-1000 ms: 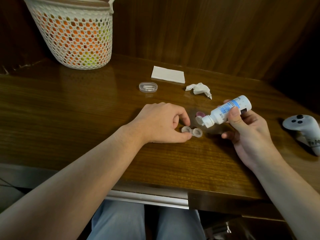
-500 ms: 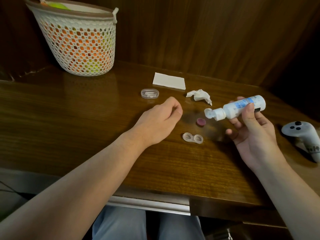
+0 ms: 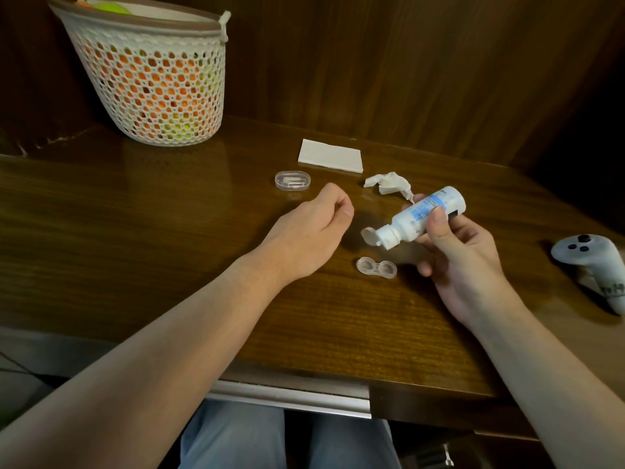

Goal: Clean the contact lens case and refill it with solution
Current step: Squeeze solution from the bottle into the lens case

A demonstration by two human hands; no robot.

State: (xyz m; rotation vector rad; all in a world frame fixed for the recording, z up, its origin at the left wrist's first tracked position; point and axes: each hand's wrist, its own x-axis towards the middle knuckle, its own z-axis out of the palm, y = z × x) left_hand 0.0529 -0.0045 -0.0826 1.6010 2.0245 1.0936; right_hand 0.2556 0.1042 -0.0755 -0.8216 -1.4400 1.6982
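On the dark wooden desk (image 3: pixel 135 231) the lens case (image 3: pixel 376 268) lies crosswise, both wells open, just below the nozzle. My right hand (image 3: pixel 460 255) has its grip on the solution bottle (image 3: pixel 419 216), tilted down-left; my left hand (image 3: pixel 311 235) is loosely curled, empty, left of it.

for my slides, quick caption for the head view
Right hand tilts an open solution bottle above the uncapped lens case; left hand idle.
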